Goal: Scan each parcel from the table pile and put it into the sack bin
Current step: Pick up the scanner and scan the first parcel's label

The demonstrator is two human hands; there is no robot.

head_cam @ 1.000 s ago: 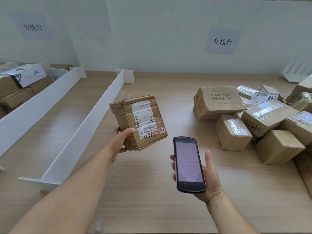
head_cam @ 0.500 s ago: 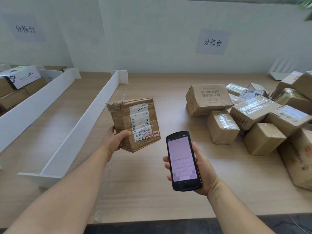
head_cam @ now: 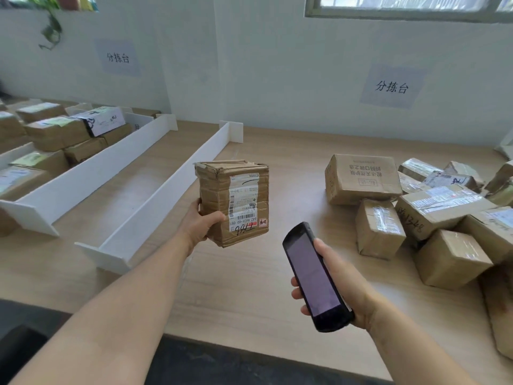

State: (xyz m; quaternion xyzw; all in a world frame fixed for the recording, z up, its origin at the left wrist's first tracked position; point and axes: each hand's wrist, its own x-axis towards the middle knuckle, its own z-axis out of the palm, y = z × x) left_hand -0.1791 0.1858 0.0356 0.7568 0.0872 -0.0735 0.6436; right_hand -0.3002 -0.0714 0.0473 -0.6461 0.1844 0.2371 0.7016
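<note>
My left hand grips a worn brown cardboard parcel by its lower left side and holds it upright above the wooden table. The white shipping label with a barcode faces me. To its lower right, my right hand holds a black handheld scanner, screen up and tilted left, its top end pointing toward the parcel's label. A pile of brown parcels lies on the table at the right. No sack bin shows in view.
White divider walls form lanes on the left part of the table. The far left lane holds several stacked parcels. A wall with paper signs stands behind the table. The dark table front edge runs below my arms.
The view has swung left and up. My left hand has turned the parcel more upright. My right hand has tilted the scanner so its top points at the label.
</note>
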